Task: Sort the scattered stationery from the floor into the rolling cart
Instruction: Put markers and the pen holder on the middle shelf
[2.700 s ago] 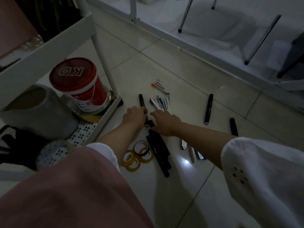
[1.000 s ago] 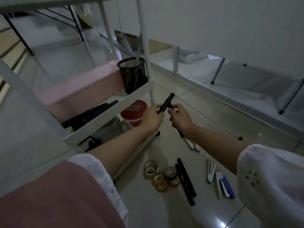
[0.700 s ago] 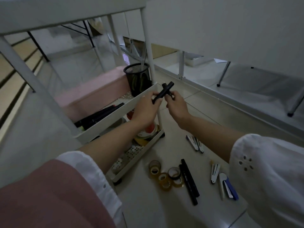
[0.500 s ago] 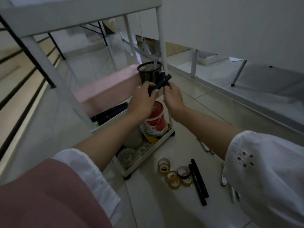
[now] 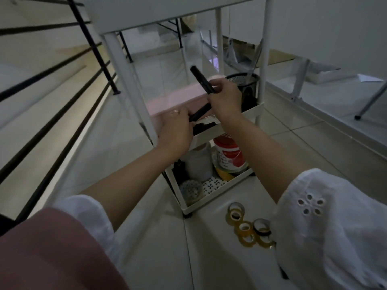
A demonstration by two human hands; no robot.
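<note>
Markers are divided between hands. Left grip (image 5: 175, 132) clenches one black marker (image 5: 199, 113) low over the cart middle shelf (image 5: 249, 111), apparently for depositing. Right grip (image 5: 225, 99) clasps the second marker (image 5: 201, 80), angled upward, clear. Tape rolls (image 5: 249, 229) lie on the floor.

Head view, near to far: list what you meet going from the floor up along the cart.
tape rolls on the floor → red-lidded bucket on the bottom shelf of the cart → left hand holding a black marker → right hand holding a second marker → mesh pen cup
</note>
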